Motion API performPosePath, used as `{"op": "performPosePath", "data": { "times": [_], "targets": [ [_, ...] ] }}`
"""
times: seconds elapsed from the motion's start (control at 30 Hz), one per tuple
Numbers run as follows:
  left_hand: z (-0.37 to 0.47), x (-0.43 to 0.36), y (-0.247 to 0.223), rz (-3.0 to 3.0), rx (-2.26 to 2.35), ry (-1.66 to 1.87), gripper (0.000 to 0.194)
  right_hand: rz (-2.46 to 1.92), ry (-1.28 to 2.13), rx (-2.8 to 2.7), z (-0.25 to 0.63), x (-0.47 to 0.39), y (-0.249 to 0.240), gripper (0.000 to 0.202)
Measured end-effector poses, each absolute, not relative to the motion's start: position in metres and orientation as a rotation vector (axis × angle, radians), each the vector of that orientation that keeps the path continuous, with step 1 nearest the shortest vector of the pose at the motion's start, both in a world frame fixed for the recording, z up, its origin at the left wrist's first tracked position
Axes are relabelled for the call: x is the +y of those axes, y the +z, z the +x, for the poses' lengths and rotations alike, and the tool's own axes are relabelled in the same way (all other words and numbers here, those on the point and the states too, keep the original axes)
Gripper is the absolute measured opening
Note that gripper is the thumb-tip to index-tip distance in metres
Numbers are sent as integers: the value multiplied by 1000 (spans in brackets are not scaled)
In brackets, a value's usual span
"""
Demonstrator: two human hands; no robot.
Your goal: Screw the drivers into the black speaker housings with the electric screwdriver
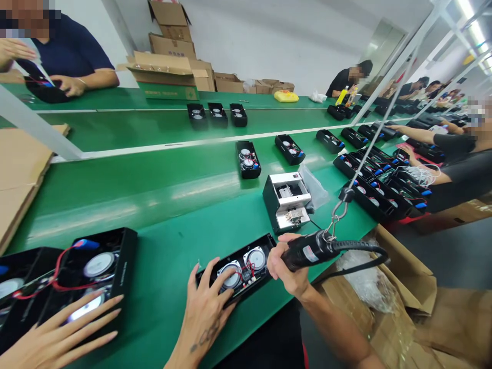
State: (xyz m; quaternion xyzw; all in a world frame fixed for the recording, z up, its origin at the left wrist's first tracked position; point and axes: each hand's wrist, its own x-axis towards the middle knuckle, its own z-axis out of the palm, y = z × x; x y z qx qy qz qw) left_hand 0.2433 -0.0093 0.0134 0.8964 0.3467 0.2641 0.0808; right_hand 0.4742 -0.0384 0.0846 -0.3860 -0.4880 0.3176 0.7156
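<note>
My left hand [209,292] lies over the left end of a black speaker box [263,279], gripping it with its fingers spread across. Two round speakers [255,258], red wires and a small circuit board show inside the box. In my right hand [290,269] is a black electric screwdriver [306,251], hanging from a metal hook and cord. It slants down toward the right end of the box; its tip is hidden behind my fingers. Just beyond the box stands a metal screw feeder [289,200].
At lower left, another person's hand [73,328] rests by an open speaker box [128,256]. More boxes [248,159] sit along the green belt [154,184], with a cluster [384,179] at right. Cardboard cartons [407,271] lie below right. Co-workers sit across and to the right.
</note>
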Motion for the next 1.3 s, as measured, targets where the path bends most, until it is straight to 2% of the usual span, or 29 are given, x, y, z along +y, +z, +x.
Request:
{"op": "performPosePath", "data": {
  "times": [0.17,0.47,0.53,0.7,0.83,0.93,1.1,1.3],
  "targets": [
    [242,-10,10,2672,1039,781,29,-820,710,-1050,475,-40,88,30],
    [243,-9,10,2690,1029,805,19,-858,814,-902,482,-34,103,30],
    [243,-8,8,2670,1025,834,19,-841,698,-826,496,-25,120,34],
    [244,-4,1,2633,1006,917,22,-675,94,-576,565,33,165,37],
    [243,-2,-4,2657,995,933,22,-911,-49,-566,615,73,169,45],
    [241,-1,-8,2678,995,939,20,-1036,-154,-679,622,64,163,40],
    [239,1,-8,2692,969,938,14,-1097,42,-871,602,28,151,35],
    [240,0,-2,2690,976,944,14,-1217,186,-883,590,38,118,33]
  ]
}}
